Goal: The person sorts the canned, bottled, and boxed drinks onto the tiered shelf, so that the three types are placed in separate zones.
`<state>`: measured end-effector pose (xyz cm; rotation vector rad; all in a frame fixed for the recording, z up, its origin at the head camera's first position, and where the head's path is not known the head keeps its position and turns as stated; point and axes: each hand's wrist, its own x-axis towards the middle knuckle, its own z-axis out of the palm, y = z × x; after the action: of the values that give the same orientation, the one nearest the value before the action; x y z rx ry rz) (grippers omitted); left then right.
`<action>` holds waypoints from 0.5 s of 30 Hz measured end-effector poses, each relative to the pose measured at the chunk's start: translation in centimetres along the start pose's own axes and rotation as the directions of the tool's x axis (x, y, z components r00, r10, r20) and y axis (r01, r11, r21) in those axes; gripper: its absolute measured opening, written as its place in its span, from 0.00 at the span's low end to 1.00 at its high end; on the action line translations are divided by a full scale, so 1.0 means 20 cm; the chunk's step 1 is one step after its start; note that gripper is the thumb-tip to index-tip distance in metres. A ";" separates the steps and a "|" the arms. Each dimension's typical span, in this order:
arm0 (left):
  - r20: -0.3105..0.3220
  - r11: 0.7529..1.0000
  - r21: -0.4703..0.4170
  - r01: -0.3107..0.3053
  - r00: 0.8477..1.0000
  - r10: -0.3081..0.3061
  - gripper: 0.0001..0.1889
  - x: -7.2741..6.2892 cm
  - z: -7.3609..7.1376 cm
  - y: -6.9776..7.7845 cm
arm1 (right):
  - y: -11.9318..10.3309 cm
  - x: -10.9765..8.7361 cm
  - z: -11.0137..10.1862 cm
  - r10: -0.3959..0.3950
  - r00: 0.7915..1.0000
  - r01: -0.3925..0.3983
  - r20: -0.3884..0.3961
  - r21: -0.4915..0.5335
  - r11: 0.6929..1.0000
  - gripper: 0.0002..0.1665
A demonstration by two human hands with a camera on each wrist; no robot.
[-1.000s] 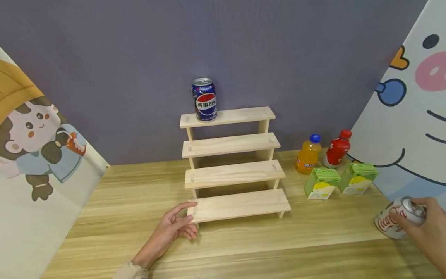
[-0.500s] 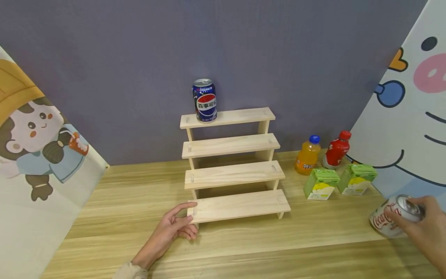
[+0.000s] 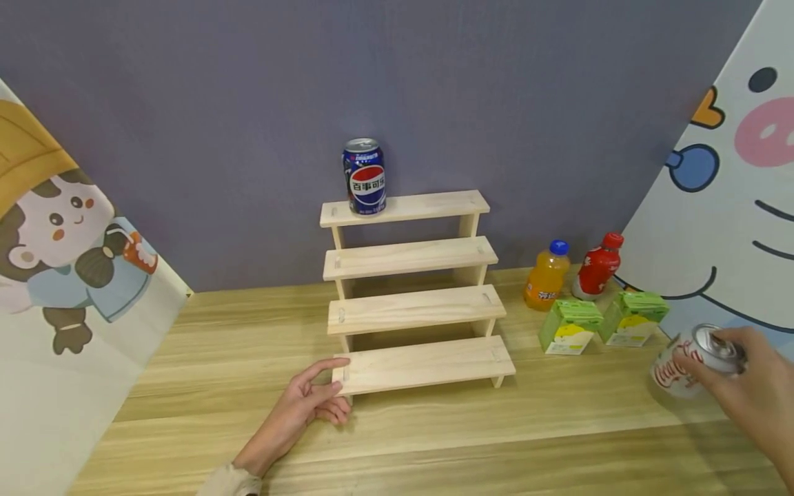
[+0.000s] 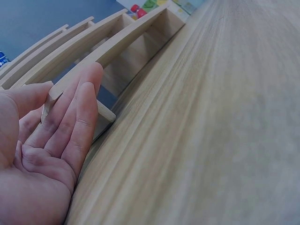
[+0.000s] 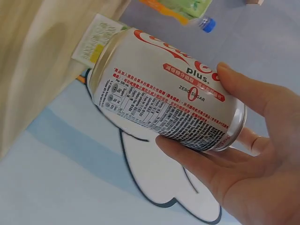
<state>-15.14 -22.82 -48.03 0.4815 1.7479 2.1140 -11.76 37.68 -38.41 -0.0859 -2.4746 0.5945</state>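
Note:
At the right in the head view, my right hand [image 3: 755, 396] grips a white Coca-Cola can [image 3: 681, 365] near its top. Thumb and fingers lie on opposite sides of the can [image 5: 164, 91] in the right wrist view, where its red lettering and printed panel show. The can is tilted, close over the table. My left hand [image 3: 304, 403] pinches the left front corner of the lowest board of a four-tier wooden display rack [image 3: 428, 365]. In the left wrist view its thumb is over the board [image 4: 110, 51], other fingers beneath. A blue Pepsi can [image 3: 364, 180] stands on the top tier.
Right of the rack stand an orange drink bottle [image 3: 547, 279] with a blue cap and a red bottle [image 3: 598, 269]. Two green juice cartons [image 3: 571, 329] are in front of them. Grey wall [image 3: 248, 138] behind; printed panels [image 3: 713, 227] at both sides.
My right hand has lifted the Coca-Cola can slightly and carried it a little to the left. My left hand stays at the rack's corner.

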 end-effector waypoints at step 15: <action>0.049 0.999 -0.019 -0.025 0.998 0.026 0.26 0.00 0.00 0.00 | -0.15 0.13 -0.06 -0.005 0.996 0.017 0.092 -0.124 0.992 0.41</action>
<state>-15.09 -22.94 -48.03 0.5494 1.7026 2.1157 -13.04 35.93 -34.94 -0.0954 -2.5982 0.4478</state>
